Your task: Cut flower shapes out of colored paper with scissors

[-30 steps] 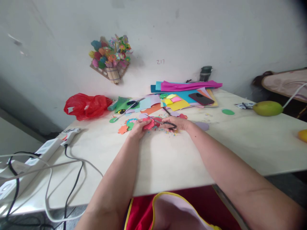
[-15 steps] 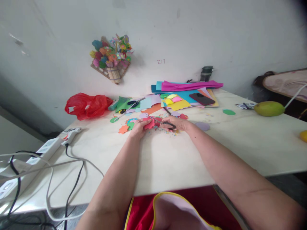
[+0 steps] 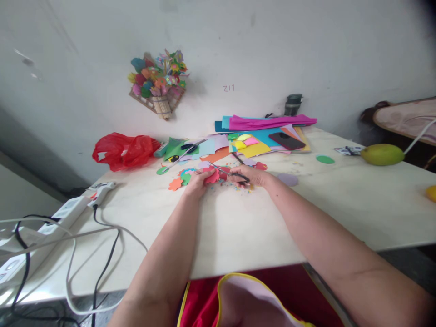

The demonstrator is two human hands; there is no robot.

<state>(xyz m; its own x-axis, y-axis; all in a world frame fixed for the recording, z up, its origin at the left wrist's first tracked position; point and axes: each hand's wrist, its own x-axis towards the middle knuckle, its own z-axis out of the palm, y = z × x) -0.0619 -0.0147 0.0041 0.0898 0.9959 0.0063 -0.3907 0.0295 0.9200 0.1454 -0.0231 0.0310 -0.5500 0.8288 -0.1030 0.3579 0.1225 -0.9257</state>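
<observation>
My left hand [image 3: 197, 180] pinches a red scalloped flower cutout [image 3: 212, 176] near the middle of the table. In my right hand [image 3: 250, 175] is a pair of scissors [image 3: 242, 178] with black handles, fingers wrapped round the grips. Its blades point left and lie at the upper edge of the red cutout. Beside my left hand lie an orange flower cutout [image 3: 175, 184] and several green, blue and pink ones, partly covered. Another red cutout [image 3: 260, 166] rests just beyond my right hand. Tiny coloured scraps [image 3: 247, 188] are scattered beneath both hands.
Coloured sheets [image 3: 260, 149] with a phone [image 3: 287, 140] on them lie behind my hands. A second pair of scissors [image 3: 190, 147] and a red plastic bag [image 3: 124, 151] are left. Power strips [image 3: 64, 212] with cables occupy the left edge; a mango [image 3: 382, 155] sits right.
Both hands stay nearly in place, still holding the red flower cutout and the scissors. Nothing else on the table has visibly moved.
</observation>
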